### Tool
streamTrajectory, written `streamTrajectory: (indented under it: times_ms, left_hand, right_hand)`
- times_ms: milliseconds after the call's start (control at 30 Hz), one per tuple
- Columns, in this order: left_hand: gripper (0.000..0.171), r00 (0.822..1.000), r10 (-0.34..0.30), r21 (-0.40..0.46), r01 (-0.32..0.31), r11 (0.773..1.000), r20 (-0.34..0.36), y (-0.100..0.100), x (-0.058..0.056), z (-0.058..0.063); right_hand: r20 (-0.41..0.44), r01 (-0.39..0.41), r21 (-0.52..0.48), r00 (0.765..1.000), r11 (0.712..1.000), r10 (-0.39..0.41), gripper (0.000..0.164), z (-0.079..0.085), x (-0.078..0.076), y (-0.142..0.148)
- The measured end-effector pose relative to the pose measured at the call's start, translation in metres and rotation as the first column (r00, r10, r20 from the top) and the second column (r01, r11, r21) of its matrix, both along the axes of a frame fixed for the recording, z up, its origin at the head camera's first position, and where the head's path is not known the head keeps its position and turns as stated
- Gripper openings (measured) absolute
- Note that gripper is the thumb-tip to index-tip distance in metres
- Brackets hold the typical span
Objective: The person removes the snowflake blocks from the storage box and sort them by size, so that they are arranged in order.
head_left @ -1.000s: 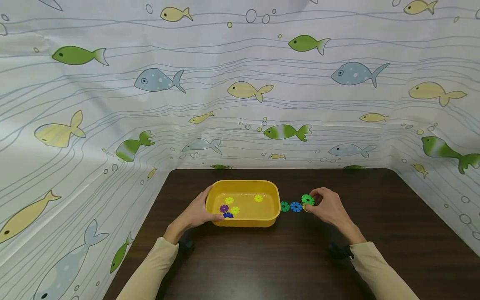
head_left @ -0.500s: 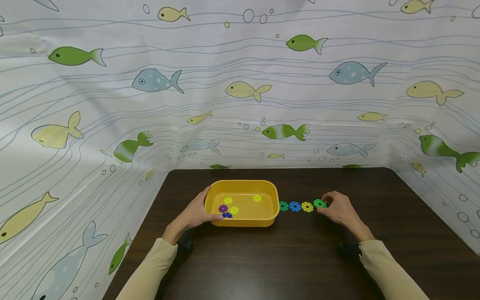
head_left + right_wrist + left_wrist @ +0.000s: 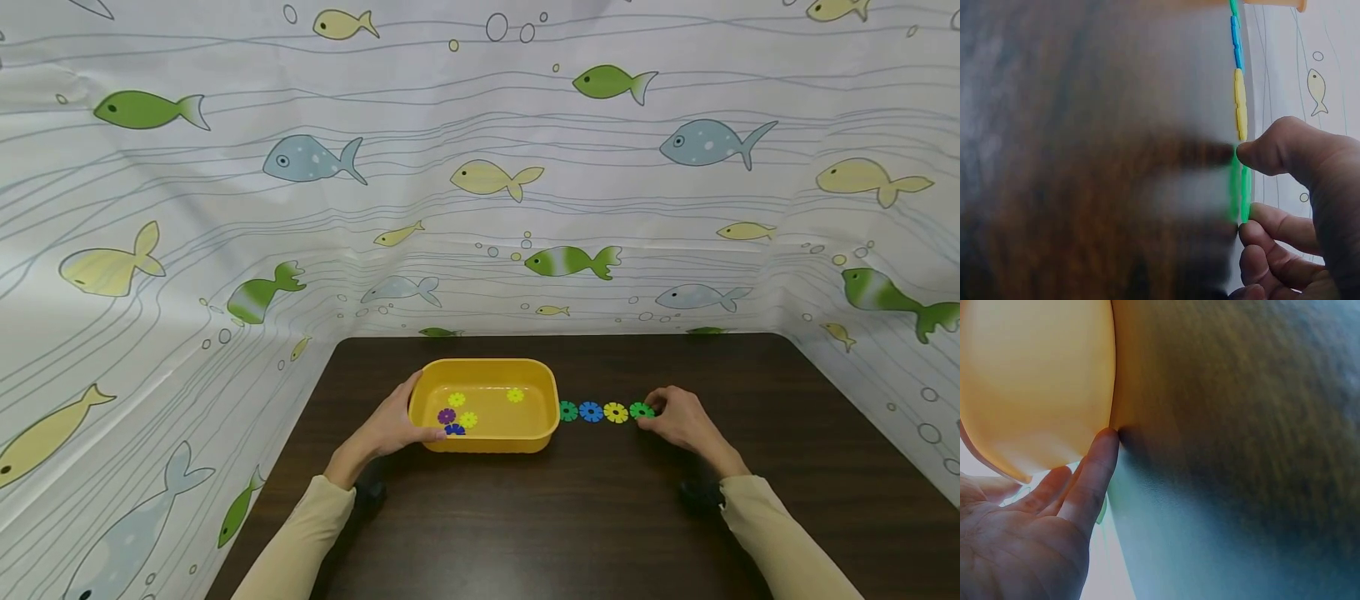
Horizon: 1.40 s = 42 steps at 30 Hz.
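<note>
A yellow tray [image 3: 487,446] stands on the dark table, gripped at its left end by my left hand [image 3: 390,423]. The thumb lies over the front rim; in the left wrist view the fingers [image 3: 1088,487] rest against the outer wall. Right of the tray, my right hand [image 3: 681,418] pinches a green notched plastic disc [image 3: 639,410] by its edges. In the right wrist view this disc [image 3: 1245,194] sits low at the tabletop between thumb and fingertips. It ends a row with a yellow disc [image 3: 616,412], a blue disc [image 3: 591,412] and a dark green disc [image 3: 568,411].
Inside the tray lie three yellow-green discs [image 3: 468,420], a purple disc [image 3: 447,416] and a dark blue disc [image 3: 454,430], partly hidden by the front rim. A white fish-patterned sheet [image 3: 480,225] walls the table [image 3: 525,517] at the back and sides.
My right hand has carried the green disc rightward and down from above the yellow disc to the row's right end, uncovering the yellow one. My left hand and the tray have stayed put.
</note>
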<state>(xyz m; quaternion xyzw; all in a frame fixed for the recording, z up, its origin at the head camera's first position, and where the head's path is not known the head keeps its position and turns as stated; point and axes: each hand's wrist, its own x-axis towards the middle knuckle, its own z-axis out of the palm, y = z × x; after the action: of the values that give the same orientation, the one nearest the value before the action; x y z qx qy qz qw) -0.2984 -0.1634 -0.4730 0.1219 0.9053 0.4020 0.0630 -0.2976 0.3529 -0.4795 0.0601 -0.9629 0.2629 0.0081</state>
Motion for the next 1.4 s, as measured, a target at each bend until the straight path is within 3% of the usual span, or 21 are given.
streamTrajectory:
  times_ms: [367, 567, 833, 1100, 1400]
  left_hand:
    - [0.123, 1.0, 0.0, -0.001, 0.0, 1.0, 0.005, -0.001, -0.001, 0.0]
    - [0.122, 1.0, 0.012, -0.012, -0.012, 1.0, 0.018, 0.0, 0.0, 0.0]
    - [0.12, 1.0, 0.007, 0.002, -0.007, 1.0, 0.019, 0.0, 0.0, 0.0]
    - [0.122, 1.0, 0.006, -0.003, -0.006, 1.0, 0.017, 0.001, 0.0, 0.001]
    - [0.121, 0.999, 0.019, -0.005, -0.019, 1.0, 0.029, 0.001, 0.001, 0.003]
  right_hand:
    - [0.075, -0.001, -0.037, 0.997, 0.999, 0.003, 0.042, 0.005, -0.002, 0.003]
    - [0.066, -0.002, -0.047, 0.998, 0.999, 0.005, 0.044, 0.004, -0.002, 0.004]
    - [0.084, 0.053, -0.04, 0.995, 0.998, -0.05, 0.058, 0.006, 0.0, 0.004]
    - [-0.028, 0.03, -0.064, 0.999, 0.998, -0.032, 0.056, 0.013, 0.01, -0.011]
    - [-0.133, -0.076, -0.107, 0.989, 0.991, 0.062, 0.046, 0.028, 0.011, -0.061]
